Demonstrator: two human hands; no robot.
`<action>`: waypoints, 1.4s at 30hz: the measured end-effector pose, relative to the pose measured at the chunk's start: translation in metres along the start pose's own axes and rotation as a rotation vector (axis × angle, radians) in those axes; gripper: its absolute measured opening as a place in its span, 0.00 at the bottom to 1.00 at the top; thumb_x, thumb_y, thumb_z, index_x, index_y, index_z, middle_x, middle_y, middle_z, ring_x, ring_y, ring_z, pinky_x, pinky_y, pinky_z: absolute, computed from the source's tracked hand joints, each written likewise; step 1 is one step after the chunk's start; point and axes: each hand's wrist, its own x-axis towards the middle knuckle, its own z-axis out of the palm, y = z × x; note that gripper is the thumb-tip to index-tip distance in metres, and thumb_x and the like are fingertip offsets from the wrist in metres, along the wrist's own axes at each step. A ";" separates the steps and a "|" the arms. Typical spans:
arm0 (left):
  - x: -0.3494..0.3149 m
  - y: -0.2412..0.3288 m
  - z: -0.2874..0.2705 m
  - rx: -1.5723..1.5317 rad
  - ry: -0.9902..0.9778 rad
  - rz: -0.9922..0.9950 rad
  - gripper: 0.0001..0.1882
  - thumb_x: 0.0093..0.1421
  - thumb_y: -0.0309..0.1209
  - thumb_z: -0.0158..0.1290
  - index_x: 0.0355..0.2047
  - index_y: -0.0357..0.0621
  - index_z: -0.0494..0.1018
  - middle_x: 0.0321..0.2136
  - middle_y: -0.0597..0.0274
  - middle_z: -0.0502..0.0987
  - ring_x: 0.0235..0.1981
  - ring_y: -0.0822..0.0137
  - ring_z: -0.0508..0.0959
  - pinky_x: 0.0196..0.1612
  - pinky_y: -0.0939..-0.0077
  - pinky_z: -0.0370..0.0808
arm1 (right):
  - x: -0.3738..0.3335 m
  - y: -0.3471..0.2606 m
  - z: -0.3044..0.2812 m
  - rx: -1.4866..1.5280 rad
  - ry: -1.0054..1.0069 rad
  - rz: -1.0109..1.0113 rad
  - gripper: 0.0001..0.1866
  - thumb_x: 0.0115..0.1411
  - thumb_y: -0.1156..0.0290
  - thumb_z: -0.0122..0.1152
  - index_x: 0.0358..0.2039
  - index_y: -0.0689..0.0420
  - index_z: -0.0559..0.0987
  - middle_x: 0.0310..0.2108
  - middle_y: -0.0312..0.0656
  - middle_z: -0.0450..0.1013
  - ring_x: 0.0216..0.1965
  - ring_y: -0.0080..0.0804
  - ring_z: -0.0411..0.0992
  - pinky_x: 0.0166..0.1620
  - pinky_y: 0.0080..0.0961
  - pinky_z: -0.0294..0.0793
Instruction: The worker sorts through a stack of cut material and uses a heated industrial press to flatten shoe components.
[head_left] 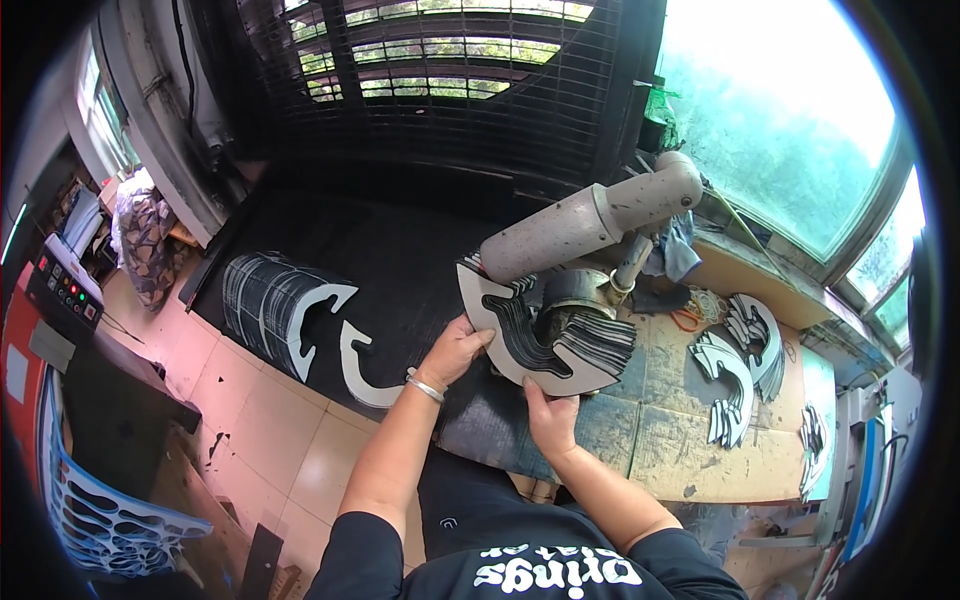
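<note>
Both my hands are closed on a thick stack of curved, hook-ended flat pieces, with a white front face and dark edges behind. My left hand pinches the stack's left side, its thumb on the white face. At the lower edge, my right hand has its thumb on the front and its other fingers mostly hidden underneath. The stack is tilted beside a grey cylindrical machine and a round metal part; whether they touch, I cannot tell. A loose white curved piece lies next to my left wrist.
Another stack of curved pieces lies on the black bench at left. Smaller stacks rest on the cardboard-covered surface at right, near orange-handled scissors. A red machine with buttons stands far left.
</note>
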 end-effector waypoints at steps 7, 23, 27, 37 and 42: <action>0.001 -0.009 0.008 -0.001 -0.042 -0.023 0.17 0.60 0.26 0.50 0.51 0.40 0.68 0.46 0.64 0.74 0.45 0.73 0.74 0.50 0.75 0.70 | -0.006 -0.001 -0.009 -0.045 0.028 -0.018 0.13 0.55 0.84 0.58 0.42 0.66 0.73 0.40 0.41 0.75 0.42 0.28 0.72 0.48 0.24 0.69; -0.016 -0.006 0.011 0.013 0.009 -0.012 0.16 0.60 0.25 0.50 0.50 0.39 0.67 0.44 0.63 0.75 0.43 0.72 0.75 0.47 0.76 0.70 | -0.015 0.006 -0.014 -0.106 -0.013 -0.030 0.10 0.55 0.82 0.59 0.39 0.65 0.76 0.37 0.39 0.75 0.40 0.26 0.72 0.46 0.23 0.69; -0.015 -0.007 0.004 0.004 0.032 -0.010 0.17 0.60 0.25 0.50 0.50 0.38 0.67 0.45 0.62 0.75 0.44 0.70 0.75 0.49 0.74 0.71 | -0.010 0.001 -0.008 -0.111 -0.040 -0.025 0.08 0.55 0.82 0.59 0.38 0.65 0.77 0.36 0.38 0.76 0.39 0.25 0.72 0.45 0.23 0.69; -0.016 0.012 -0.003 -0.026 0.070 0.074 0.18 0.61 0.27 0.50 0.51 0.38 0.66 0.45 0.61 0.74 0.44 0.69 0.75 0.48 0.73 0.71 | 0.005 0.002 0.013 -0.052 -0.082 -0.057 0.08 0.56 0.81 0.59 0.38 0.65 0.77 0.36 0.39 0.77 0.38 0.26 0.73 0.45 0.23 0.70; -0.018 0.017 -0.018 -0.027 0.087 0.095 0.18 0.61 0.27 0.51 0.51 0.38 0.66 0.45 0.61 0.74 0.44 0.69 0.75 0.49 0.73 0.71 | 0.010 0.001 0.022 -0.135 -0.131 -0.093 0.09 0.56 0.81 0.59 0.39 0.64 0.78 0.36 0.39 0.77 0.39 0.27 0.73 0.45 0.23 0.70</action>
